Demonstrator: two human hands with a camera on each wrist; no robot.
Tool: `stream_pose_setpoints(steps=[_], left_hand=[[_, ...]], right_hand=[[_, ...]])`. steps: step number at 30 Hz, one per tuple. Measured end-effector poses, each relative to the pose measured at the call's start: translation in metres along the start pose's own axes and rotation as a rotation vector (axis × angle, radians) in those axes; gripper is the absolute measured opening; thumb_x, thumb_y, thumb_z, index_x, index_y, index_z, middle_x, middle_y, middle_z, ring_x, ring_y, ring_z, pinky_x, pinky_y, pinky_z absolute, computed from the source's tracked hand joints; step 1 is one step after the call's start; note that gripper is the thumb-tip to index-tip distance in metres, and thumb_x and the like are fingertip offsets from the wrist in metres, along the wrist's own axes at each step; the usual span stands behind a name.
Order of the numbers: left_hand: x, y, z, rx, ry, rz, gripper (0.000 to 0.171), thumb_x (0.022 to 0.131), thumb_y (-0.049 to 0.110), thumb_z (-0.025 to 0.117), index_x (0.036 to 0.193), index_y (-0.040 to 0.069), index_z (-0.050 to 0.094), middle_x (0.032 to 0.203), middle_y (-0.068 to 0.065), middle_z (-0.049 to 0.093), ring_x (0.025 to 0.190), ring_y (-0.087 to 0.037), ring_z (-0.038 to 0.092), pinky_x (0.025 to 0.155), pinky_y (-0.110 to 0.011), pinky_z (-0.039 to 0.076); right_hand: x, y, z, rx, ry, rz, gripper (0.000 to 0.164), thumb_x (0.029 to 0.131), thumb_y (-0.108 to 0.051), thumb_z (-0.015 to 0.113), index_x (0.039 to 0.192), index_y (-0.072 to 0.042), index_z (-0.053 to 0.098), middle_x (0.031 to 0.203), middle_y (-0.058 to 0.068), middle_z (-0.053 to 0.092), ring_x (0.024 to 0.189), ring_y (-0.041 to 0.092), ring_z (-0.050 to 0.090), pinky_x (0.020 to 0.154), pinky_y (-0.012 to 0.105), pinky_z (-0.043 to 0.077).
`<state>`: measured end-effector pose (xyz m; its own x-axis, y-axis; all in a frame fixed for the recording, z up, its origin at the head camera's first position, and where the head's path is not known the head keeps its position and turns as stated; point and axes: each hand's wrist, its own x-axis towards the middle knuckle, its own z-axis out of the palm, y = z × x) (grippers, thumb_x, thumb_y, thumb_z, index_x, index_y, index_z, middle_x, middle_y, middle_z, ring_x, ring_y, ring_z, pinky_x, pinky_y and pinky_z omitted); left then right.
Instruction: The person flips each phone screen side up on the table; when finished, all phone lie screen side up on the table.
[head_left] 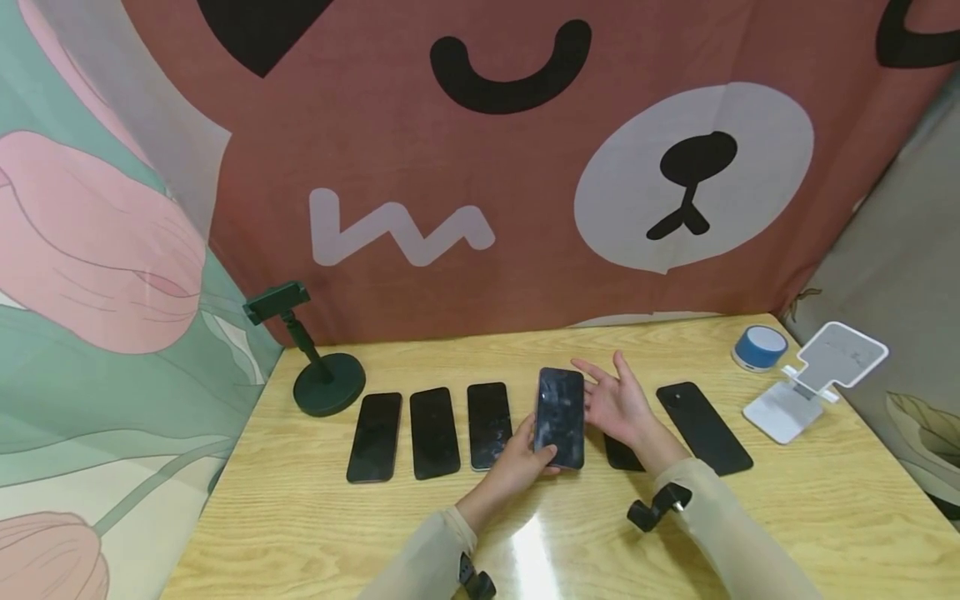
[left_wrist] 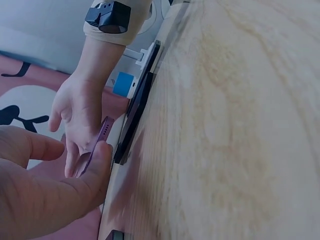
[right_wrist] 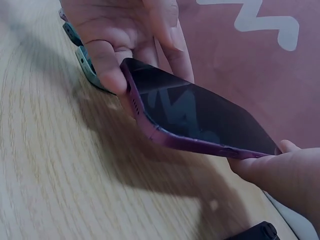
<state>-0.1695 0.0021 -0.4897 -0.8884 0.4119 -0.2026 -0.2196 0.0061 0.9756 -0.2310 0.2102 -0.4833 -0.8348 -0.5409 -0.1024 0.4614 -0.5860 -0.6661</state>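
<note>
A smartphone with a dark screen and purple frame [head_left: 560, 418] is raised over the table, screen toward the head camera. My left hand [head_left: 519, 460] grips its lower left part, thumb on the front near the bottom edge. In the right wrist view, the purple phone [right_wrist: 195, 117] casts a shadow on the wood. My right hand [head_left: 621, 407] is spread, palm up, its fingers right at the phone's right edge. Below the right wrist lies a dark phone [head_left: 624, 454], partly hidden. Just left of the raised one, a dark phone [head_left: 487, 421] lies flat, its lower corner near my left fingers.
Two more dark phones [head_left: 375, 437] lie in line at the left. A black phone [head_left: 705, 427] lies right of my right forearm. A dark green phone stand [head_left: 327, 387] is at back left; a blue and white round device [head_left: 759, 347] and white folding stand [head_left: 783, 412] are at back right.
</note>
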Motion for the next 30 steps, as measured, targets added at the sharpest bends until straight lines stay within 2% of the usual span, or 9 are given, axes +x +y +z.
stream_pose_setpoints(steps=[3, 6, 15, 19, 22, 25, 30], left_hand=[[0.000, 0.000, 0.001, 0.026, 0.009, -0.019, 0.064, 0.094, 0.001, 0.052, 0.148, -0.001, 0.018, 0.126, -0.024, 0.052, 0.093, -0.024, 0.064, 0.075, -0.037, 0.055], [0.001, 0.000, 0.001, 0.054, 0.017, -0.015, 0.065, 0.093, 0.002, 0.054, 0.149, 0.000, 0.019, 0.118, -0.019, 0.057, 0.090, -0.022, 0.064, 0.074, -0.036, 0.055], [-0.001, -0.005, 0.002, 0.106, 0.019, 0.037, 0.069, 0.090, 0.005, 0.058, 0.148, 0.003, 0.021, 0.114, -0.018, 0.058, 0.087, -0.020, 0.061, 0.070, -0.035, 0.052], [-0.002, -0.009, 0.005, 0.142, 0.047, 0.093, 0.073, 0.087, 0.004, 0.061, 0.147, 0.000, 0.021, 0.126, -0.024, 0.050, 0.104, -0.030, 0.055, 0.086, -0.044, 0.046], [-0.004, -0.008, 0.007, 0.223, 0.077, 0.069, 0.079, 0.086, 0.010, 0.064, 0.148, -0.002, 0.018, 0.140, -0.029, 0.036, 0.126, -0.040, 0.039, 0.103, -0.053, 0.031], [-0.006, -0.005, 0.010, 0.288, 0.089, 0.007, 0.085, 0.085, 0.019, 0.066, 0.150, 0.001, 0.014, 0.146, -0.032, 0.025, 0.133, -0.045, 0.027, 0.106, -0.059, 0.023], [-0.008, -0.002, 0.011, 0.317, 0.093, -0.021, 0.086, 0.086, 0.022, 0.066, 0.152, 0.006, 0.013, 0.147, -0.032, 0.022, 0.133, -0.047, 0.025, 0.104, -0.062, 0.023]], right_hand=[[0.001, 0.000, 0.001, -0.018, 0.050, 0.017, 0.070, 0.089, -0.072, 0.024, 0.137, -0.021, 0.032, 0.133, 0.011, 0.035, 0.115, 0.024, 0.046, 0.097, 0.042, 0.036], [0.003, 0.000, 0.001, -0.039, 0.083, 0.023, 0.071, 0.088, -0.073, 0.023, 0.137, -0.022, 0.032, 0.132, 0.010, 0.034, 0.111, 0.023, 0.046, 0.094, 0.041, 0.037], [0.006, 0.000, 0.000, -0.052, 0.116, 0.029, 0.079, 0.089, -0.072, 0.020, 0.148, -0.020, 0.014, 0.143, 0.014, 0.019, 0.115, 0.026, 0.042, 0.093, 0.042, 0.036], [0.008, 0.001, 0.001, -0.054, 0.144, 0.033, 0.084, 0.089, -0.072, 0.020, 0.152, -0.018, 0.003, 0.152, 0.017, 0.005, 0.123, 0.029, 0.035, 0.099, 0.046, 0.030], [0.010, 0.001, 0.000, -0.047, 0.152, 0.026, 0.085, 0.089, -0.072, 0.020, 0.152, -0.018, -0.001, 0.155, 0.017, -0.004, 0.131, 0.032, 0.025, 0.103, 0.048, 0.025], [0.011, 0.001, -0.002, -0.038, 0.157, 0.010, 0.086, 0.090, -0.071, 0.020, 0.152, -0.018, -0.004, 0.157, 0.016, -0.008, 0.138, 0.034, 0.012, 0.106, 0.049, 0.020], [0.015, 0.002, -0.002, -0.006, 0.155, -0.011, 0.086, 0.090, -0.070, 0.022, 0.152, -0.017, -0.005, 0.157, 0.014, -0.011, 0.142, 0.034, 0.000, 0.110, 0.050, 0.010]])
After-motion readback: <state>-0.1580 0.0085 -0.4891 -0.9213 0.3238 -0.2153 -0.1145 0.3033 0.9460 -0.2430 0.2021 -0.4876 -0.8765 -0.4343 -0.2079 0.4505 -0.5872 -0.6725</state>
